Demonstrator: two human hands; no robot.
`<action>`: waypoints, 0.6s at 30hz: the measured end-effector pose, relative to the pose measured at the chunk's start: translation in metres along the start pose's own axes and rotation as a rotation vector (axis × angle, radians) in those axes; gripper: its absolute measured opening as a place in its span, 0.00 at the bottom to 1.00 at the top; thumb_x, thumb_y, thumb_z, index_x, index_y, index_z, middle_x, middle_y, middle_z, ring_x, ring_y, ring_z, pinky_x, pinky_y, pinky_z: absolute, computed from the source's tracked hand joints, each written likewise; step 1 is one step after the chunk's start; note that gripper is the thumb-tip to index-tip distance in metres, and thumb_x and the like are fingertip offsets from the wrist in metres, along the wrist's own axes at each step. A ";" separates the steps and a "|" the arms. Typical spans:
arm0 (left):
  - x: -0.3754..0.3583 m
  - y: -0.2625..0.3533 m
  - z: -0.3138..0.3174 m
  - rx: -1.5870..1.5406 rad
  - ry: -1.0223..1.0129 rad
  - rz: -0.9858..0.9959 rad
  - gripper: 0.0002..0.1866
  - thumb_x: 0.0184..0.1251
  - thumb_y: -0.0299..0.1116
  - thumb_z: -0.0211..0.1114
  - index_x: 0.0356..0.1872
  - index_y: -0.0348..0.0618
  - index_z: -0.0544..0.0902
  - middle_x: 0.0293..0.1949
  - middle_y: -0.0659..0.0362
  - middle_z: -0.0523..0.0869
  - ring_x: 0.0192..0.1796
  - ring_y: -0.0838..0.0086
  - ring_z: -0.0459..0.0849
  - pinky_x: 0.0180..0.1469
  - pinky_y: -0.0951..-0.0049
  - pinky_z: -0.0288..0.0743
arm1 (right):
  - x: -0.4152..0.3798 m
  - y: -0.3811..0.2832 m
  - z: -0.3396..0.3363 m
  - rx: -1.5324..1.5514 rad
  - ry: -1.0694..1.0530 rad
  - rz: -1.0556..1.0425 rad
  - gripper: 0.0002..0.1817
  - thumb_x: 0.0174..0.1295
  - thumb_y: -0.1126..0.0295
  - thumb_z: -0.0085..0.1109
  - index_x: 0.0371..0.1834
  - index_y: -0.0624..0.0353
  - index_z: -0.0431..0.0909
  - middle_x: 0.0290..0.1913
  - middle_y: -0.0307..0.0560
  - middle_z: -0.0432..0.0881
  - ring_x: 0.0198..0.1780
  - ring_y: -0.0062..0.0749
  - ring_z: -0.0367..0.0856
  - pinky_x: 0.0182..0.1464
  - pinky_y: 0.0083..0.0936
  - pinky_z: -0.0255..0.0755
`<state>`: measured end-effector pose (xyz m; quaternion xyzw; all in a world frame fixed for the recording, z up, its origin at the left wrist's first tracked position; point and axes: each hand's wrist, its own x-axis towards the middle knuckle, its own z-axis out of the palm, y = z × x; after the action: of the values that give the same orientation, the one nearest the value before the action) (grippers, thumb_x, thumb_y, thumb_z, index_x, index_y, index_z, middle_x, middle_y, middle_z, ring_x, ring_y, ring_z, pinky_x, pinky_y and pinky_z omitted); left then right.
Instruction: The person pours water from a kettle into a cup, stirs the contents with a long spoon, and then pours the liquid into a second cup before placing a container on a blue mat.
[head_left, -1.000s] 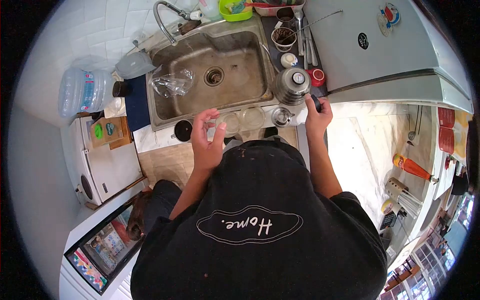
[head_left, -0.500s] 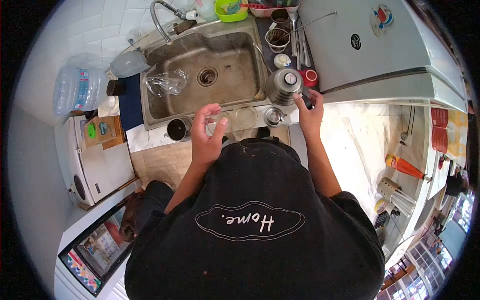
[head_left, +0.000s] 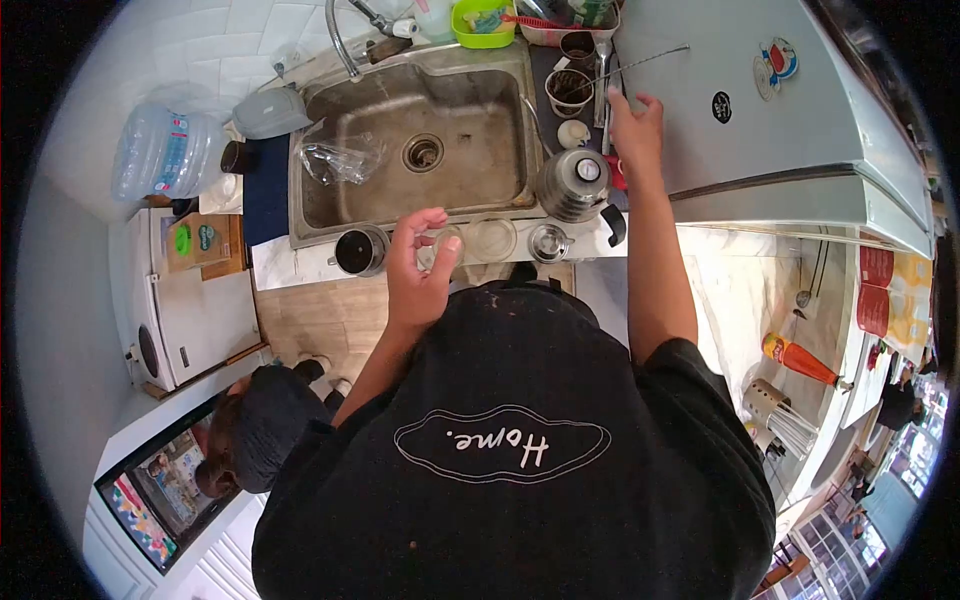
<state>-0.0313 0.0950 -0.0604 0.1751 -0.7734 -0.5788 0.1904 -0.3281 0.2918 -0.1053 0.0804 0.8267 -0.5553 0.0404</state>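
Note:
My left hand [head_left: 418, 275] is curled around a small clear glass [head_left: 441, 247] at the sink's front edge, with the thumb over its rim. A second clear glass [head_left: 492, 240] stands beside it. My right hand [head_left: 638, 130] is stretched over the spoons [head_left: 602, 85] on the dark mat, fingers apart, and nothing shows in it. Left of that forearm stands a steel kettle [head_left: 573, 187] with a black handle. In front of the kettle is a small steel pitcher [head_left: 549, 242]. A steel mug [head_left: 359, 250] with dark contents sits to the left of my left hand.
The metal sink [head_left: 380, 205] holds a crumpled clear plastic bag [head_left: 342, 160]. Behind the spoons stand a cup with a long twisted bar spoon [head_left: 645, 58] and a green basket [head_left: 484, 35]. A fridge [head_left: 740, 150] borders the right. Another person [head_left: 265, 430] is at lower left.
My right hand has left the kettle's handle and moved away from me to the spoons. The kettle's handle now points toward me. My left hand stays at the glass.

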 end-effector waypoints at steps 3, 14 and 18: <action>-0.005 -0.001 0.001 -0.008 0.018 0.001 0.20 0.68 0.29 0.69 0.59 0.40 0.78 0.55 0.56 0.84 0.58 0.71 0.81 0.58 0.68 0.73 | 0.022 -0.014 0.020 -0.196 0.126 0.057 0.48 0.60 0.42 0.69 0.73 0.65 0.63 0.59 0.71 0.81 0.64 0.54 0.80 0.66 0.44 0.71; -0.014 0.004 -0.002 0.010 0.062 -0.037 0.20 0.69 0.30 0.68 0.59 0.40 0.78 0.55 0.56 0.83 0.58 0.71 0.81 0.58 0.68 0.73 | 0.076 0.024 0.040 -0.268 -0.011 -0.126 0.23 0.66 0.49 0.64 0.50 0.58 0.87 0.44 0.53 0.90 0.49 0.46 0.89 0.55 0.40 0.78; -0.013 0.000 -0.004 0.022 0.061 -0.030 0.19 0.69 0.30 0.68 0.59 0.40 0.78 0.55 0.56 0.83 0.58 0.71 0.81 0.58 0.68 0.73 | 0.063 0.019 0.030 -0.187 -0.048 -0.199 0.17 0.69 0.55 0.62 0.48 0.58 0.86 0.42 0.48 0.91 0.44 0.40 0.90 0.50 0.37 0.79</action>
<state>-0.0179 0.0988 -0.0603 0.2063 -0.7709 -0.5673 0.2032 -0.3870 0.2762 -0.1441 -0.0194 0.8777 -0.4787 0.0123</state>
